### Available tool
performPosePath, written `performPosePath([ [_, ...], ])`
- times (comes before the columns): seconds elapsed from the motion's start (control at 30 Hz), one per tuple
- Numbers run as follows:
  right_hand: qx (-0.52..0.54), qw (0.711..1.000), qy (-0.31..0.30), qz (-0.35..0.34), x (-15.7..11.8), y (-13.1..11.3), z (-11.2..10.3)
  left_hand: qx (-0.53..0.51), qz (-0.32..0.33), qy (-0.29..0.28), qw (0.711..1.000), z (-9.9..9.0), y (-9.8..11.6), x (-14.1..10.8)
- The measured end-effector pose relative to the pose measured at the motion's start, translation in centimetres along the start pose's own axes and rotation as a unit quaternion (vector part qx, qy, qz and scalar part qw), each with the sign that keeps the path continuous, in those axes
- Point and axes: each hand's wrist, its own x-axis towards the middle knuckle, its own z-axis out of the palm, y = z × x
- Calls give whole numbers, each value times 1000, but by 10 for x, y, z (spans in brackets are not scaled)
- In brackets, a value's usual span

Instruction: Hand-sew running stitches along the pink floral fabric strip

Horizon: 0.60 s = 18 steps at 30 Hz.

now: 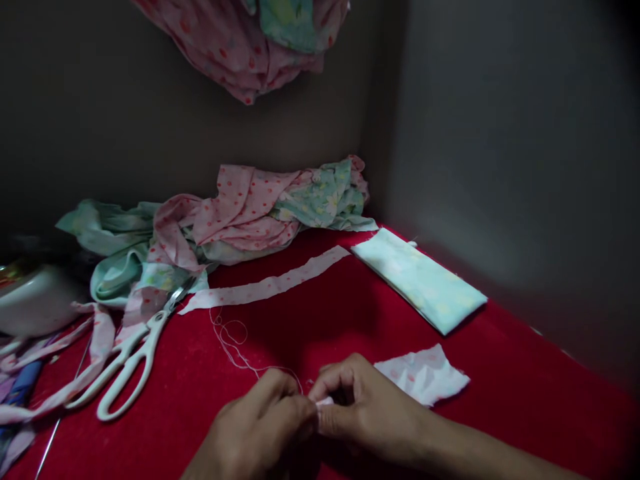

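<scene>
My left hand [260,423] and my right hand [363,407] meet low in the middle, fingertips pinched together. A small bit of pale pinkish cloth [325,401] shows between the right thumb and forefinger; the left fingers press up against it, and most of the cloth is hidden. Loose white thread [235,347] runs from near my fingertips up in loops across the red surface. Just beyond my right wrist lies a crumpled white cloth scrap [425,375] with faint pink spots. Whether a needle is in my fingers is too small to see.
White-handled scissors [131,370] lie at left near a white bowl [40,300]. A narrow spotted strip [275,285] stretches across the red cloth [525,393]. Folded pale green fabric [420,277] sits at right. Pink and green fabric [240,207] is heaped against the wall.
</scene>
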Motion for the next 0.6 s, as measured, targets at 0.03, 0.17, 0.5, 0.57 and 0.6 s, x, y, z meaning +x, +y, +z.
performPosePath([
  [0.03, -2, 1000, 0, -7, 0, 0, 1, 20, 10, -5, 1000, 5, -2, 0],
  [0.17, -25, 997, -21, -68, 0, 0, 3, 70, 67, 24, 995, 18, -6, 5],
  [0.5, -28, 994, -70, -80, -4, 3, 5, 42, 144, 68, 986, 17, 9, 11],
  [0.57, -33, 995, -59, -77, -4, 7, 5, 94, 155, 70, 981, 19, 11, 11],
  [0.6, -33, 994, -62, -79, -5, 8, 5, 118, 163, 76, 977, 20, 12, 11],
])
